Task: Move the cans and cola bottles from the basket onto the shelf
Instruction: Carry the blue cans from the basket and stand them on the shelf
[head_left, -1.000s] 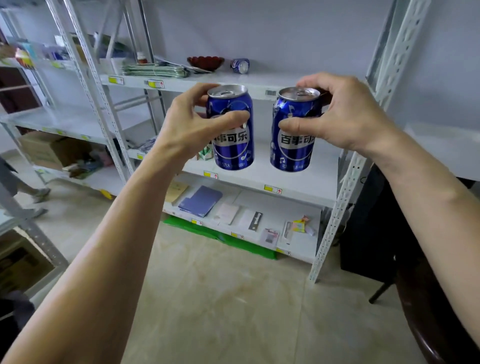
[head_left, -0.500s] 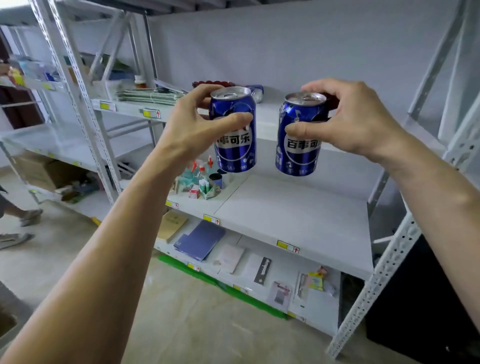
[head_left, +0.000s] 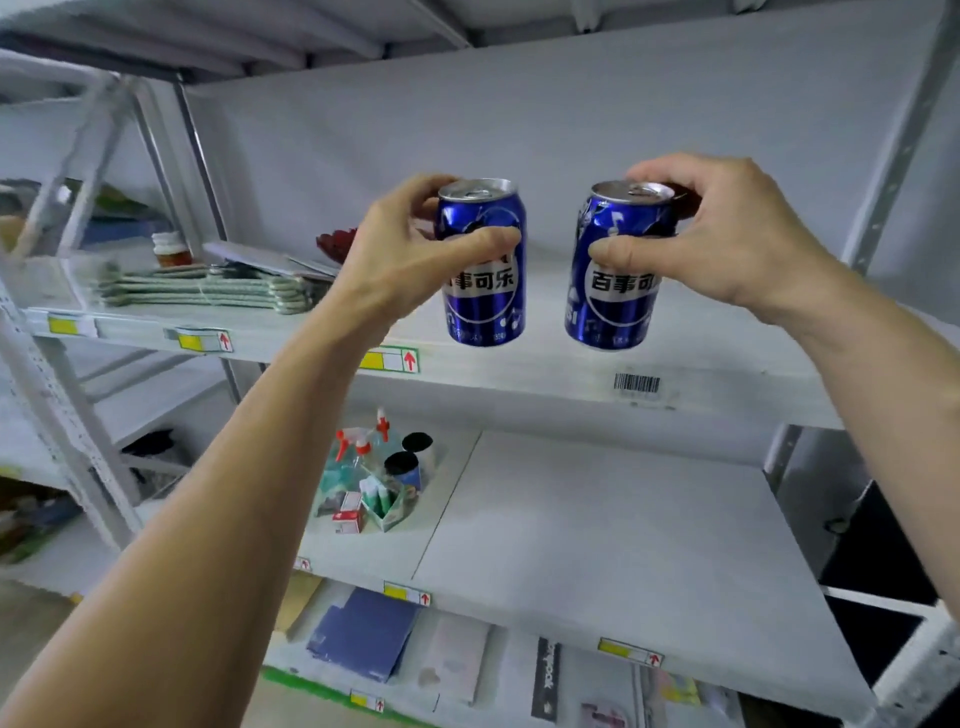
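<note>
I hold two upright blue cola cans in the air in front of a white metal shelf (head_left: 545, 369). My left hand (head_left: 410, 254) grips the left can (head_left: 485, 301) near its top, thumb across the front. In my right hand (head_left: 727, 244) is the right can (head_left: 615, 306), held the same way. Both cans hang just above the front edge of the upper shelf board. The basket is out of view.
On the upper board to the left lie folded cloths (head_left: 208, 291), a small jar (head_left: 169, 248) and a red bowl (head_left: 337, 243). The board below carries spray bottles and small boxes (head_left: 379, 478) at its left. Grey uprights stand at both sides.
I have stepped closer to the shelf and both cans have risen from the middle board's height to the upper board's front edge. My grips are unchanged.
</note>
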